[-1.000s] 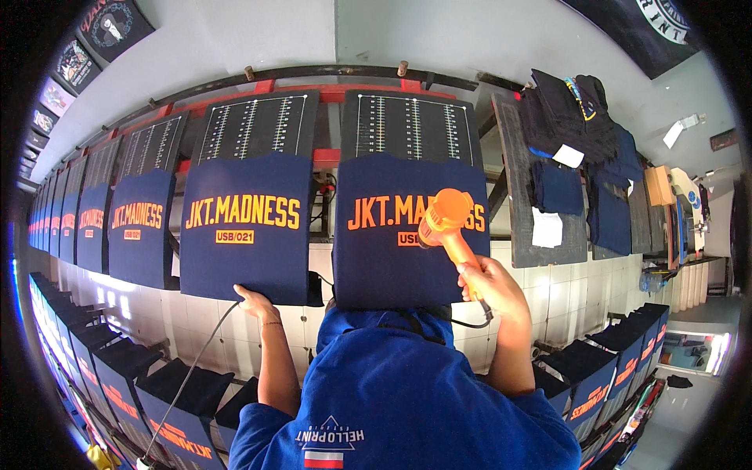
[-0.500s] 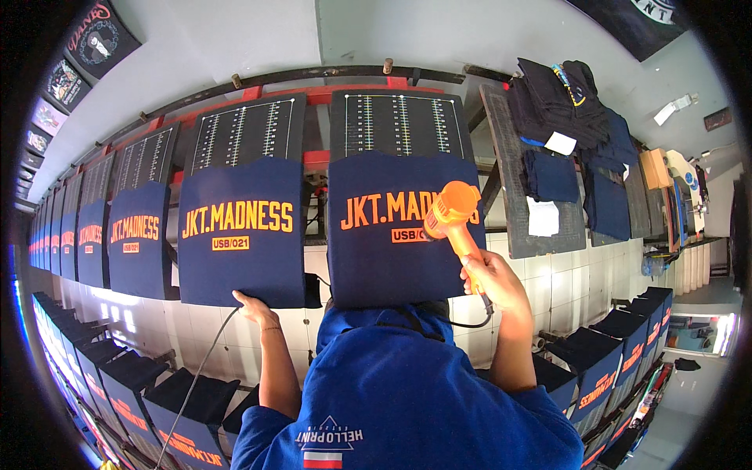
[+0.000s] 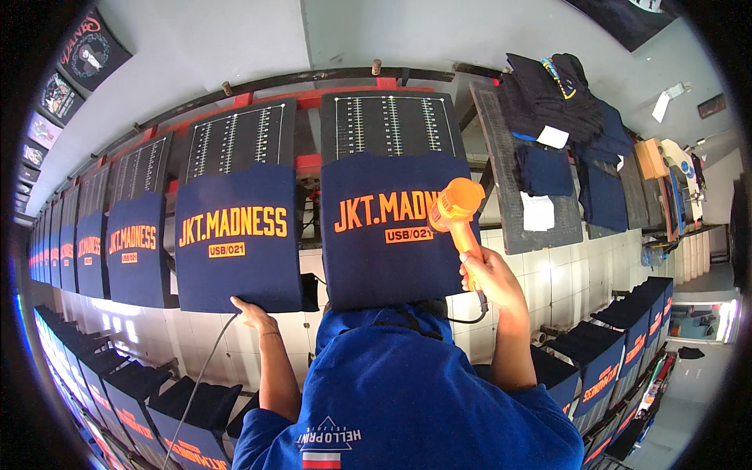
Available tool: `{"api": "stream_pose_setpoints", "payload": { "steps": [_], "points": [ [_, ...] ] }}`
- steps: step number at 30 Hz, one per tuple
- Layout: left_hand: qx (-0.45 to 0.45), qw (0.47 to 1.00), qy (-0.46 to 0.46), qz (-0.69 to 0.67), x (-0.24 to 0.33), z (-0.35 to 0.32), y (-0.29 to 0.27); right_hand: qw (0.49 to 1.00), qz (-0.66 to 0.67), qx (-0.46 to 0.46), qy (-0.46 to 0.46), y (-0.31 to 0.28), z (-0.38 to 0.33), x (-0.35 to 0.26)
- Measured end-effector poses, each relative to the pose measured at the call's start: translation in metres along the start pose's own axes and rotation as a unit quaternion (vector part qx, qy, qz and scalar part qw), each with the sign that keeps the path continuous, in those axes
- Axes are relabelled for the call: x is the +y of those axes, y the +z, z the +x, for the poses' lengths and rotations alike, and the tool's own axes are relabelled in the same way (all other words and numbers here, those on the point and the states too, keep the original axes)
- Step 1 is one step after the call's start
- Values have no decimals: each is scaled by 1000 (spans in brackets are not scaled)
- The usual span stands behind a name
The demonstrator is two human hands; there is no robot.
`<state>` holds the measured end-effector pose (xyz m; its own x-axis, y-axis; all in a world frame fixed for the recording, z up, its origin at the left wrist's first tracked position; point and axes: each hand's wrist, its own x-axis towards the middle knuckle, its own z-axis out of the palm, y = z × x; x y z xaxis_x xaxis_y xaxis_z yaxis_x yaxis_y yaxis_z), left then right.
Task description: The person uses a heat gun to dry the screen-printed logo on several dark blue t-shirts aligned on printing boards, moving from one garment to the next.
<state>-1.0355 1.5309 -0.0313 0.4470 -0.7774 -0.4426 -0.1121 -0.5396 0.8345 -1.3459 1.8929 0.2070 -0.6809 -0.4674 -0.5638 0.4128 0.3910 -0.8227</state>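
My right hand [image 3: 495,280] grips the handle of an orange heat gun [image 3: 462,200]. The gun is over the right part of a navy shirt [image 3: 384,278] stretched on a black printing board [image 3: 389,121], and covers the end of its orange print. My left hand [image 3: 254,316] is at the lower edge of a second navy shirt [image 3: 235,278] with the same print on the neighbouring board. A grey power cord [image 3: 205,364] runs from its fingers down to the lower left. Whether those fingers also touch the shirt is hard to tell.
A row of boards with printed navy shirts [image 3: 137,270] curves away left on a red and black rack [image 3: 309,162]. Another row [image 3: 599,384] stands behind me. Folded dark garments [image 3: 548,98] and white paper [image 3: 537,211] lie on a board at right.
The view has shifted slightly, so the boards sit a little further left. My right hand still keeps the heat gun over the shirt's right side, and my left hand stays at the neighbouring shirt's edge.
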Motion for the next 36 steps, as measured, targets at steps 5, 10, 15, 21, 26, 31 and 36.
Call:
{"api": "stream_pose_setpoints", "payload": {
  "steps": [5, 10, 15, 21, 26, 31, 36],
  "points": [
    [16, 1000, 17, 11, -1, -2, 0, 1000, 11, -18, 11, -9, -3, 0],
    [26, 999, 38, 11, 0, -5, 1, 1000, 19, -2, 13, -10, -8, 0],
    [79, 994, 62, 51, -8, 7, 4, 999, 30, -27, 18, -19, -11, 3],
    [50, 997, 37, 39, -10, 12, 3, 999, -5, -30, 33, -23, -17, 2],
    [66, 997, 10, 27, -12, 16, 7, 996, -74, -48, -2, -18, -18, 8],
    [35, 998, -6, 57, 4, -10, 13, 992, -49, -103, -50, 7, -19, 8],
    [27, 992, 62, 106, 6, -37, 23, 962, 135, -228, -66, 20, 5, 24]
  ]
}}
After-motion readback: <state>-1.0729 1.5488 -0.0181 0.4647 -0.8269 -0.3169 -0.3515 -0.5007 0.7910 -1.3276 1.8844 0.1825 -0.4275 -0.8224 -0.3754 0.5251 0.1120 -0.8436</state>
